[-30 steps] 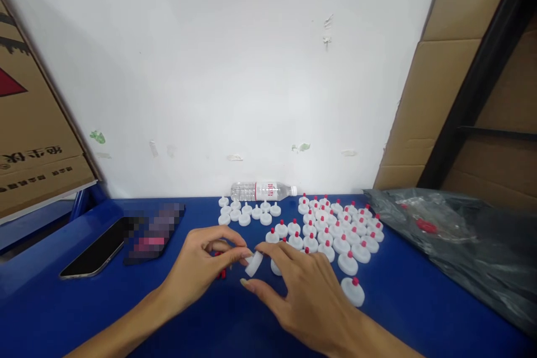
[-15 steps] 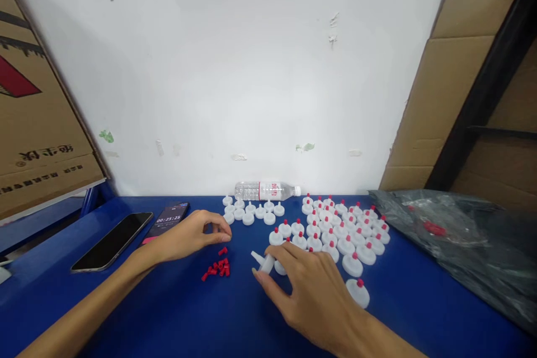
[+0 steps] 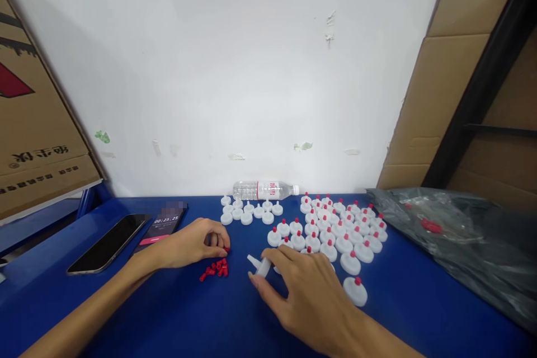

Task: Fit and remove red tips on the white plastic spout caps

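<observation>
Right grip (image 3: 300, 285) grasps white spouted lid (image 3: 263, 267), best held steady; left grip (image 3: 196, 243) at red cap (image 3: 227, 249), closure unclear: pinch it squarely.

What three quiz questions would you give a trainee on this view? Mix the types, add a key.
1. What does the right hand hold?
2. True or false: the bottle lies on its side.
3. The pile of loose red tips is nearest to: A) the bottle, B) the left hand, C) the plastic bag.

Key:
1. A white lid with a bare spout, no red tip on it.
2. True.
3. B.
</observation>
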### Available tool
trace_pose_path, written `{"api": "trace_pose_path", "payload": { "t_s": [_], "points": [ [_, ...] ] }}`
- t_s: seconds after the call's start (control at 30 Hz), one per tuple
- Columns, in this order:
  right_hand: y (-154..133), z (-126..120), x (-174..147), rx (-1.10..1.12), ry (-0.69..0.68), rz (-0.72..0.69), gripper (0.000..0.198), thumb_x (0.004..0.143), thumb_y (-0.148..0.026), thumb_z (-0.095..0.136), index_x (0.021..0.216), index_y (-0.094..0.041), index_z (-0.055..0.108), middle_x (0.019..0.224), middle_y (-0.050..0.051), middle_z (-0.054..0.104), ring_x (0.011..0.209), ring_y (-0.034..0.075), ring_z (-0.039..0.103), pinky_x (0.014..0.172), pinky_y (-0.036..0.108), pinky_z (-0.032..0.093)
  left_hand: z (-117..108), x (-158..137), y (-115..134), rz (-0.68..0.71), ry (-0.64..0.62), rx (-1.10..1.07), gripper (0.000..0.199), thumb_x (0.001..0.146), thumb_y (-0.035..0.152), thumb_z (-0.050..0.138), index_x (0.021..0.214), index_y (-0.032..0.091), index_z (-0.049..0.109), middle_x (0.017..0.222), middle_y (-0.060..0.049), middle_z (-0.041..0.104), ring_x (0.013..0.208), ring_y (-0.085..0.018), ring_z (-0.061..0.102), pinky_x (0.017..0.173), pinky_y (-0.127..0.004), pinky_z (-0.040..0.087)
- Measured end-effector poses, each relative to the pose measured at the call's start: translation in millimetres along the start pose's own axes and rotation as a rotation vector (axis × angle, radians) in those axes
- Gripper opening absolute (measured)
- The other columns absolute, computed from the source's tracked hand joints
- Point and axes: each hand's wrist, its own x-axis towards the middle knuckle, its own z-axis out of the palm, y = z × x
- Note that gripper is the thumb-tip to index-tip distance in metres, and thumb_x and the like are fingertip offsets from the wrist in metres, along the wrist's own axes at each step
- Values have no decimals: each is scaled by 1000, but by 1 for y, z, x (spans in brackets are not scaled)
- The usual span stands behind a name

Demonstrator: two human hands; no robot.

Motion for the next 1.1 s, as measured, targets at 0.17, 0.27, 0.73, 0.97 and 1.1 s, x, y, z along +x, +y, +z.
{"api": "trace_pose_path", "payload": {
  "t_s": [0.17, 0.27, 0.73, 0.97, 1.1],
  "points": [
    [-1, -1, 0, -2, -17, 1, 26, 98, -46, 56, 113, -28, 69, 97, 3, 75, 84, 27, 74, 71, 36, 49, 5, 0, 3, 5, 23, 3, 26, 87, 43, 70, 87, 17, 71, 67, 0, 67, 60, -15, 61, 53, -22, 42],
    [0, -1, 0, -4, -28, 8, 26, 99, -46, 56, 111, -28, 69, 97, 3, 75, 83, 27, 73, 71, 37, 49, 5, -1, 5, 18, 27, 1, 25, 87, 42, 71, 86, 17, 71, 66, 0, 67, 59, -15, 60, 52, -21, 41],
    [1, 1, -1, -23, -52, 16, 24, 98, -42, 58, 114, -27, 68, 102, 4, 76, 88, 30, 74, 73, 40, 51, 11, -10, 37, 88, 197, -113, 26, 99, 41, 56, 94, 18, 67, 73, -1, 69, 67, -16, 62, 66, -26, 48],
    [1, 1, 1, -15, -42, 13, 23, 96, -42, 62, 112, -28, 69, 101, 2, 76, 87, 29, 74, 72, 39, 51, 19, -14, 51, 35, 112, -412, 31, 94, 46, 66, 93, 16, 69, 71, -5, 76, 57, -13, 63, 53, -21, 46],
    [1, -1, 1, -25, -39, -1, 23, 96, -43, 62, 112, -29, 69, 100, 1, 76, 82, 27, 74, 69, 37, 50, 21, -15, 54, 23, 77, -480, 33, 93, 48, 67, 99, 15, 73, 80, -8, 80, 60, -13, 65, 51, -20, 48]
  ]
}}
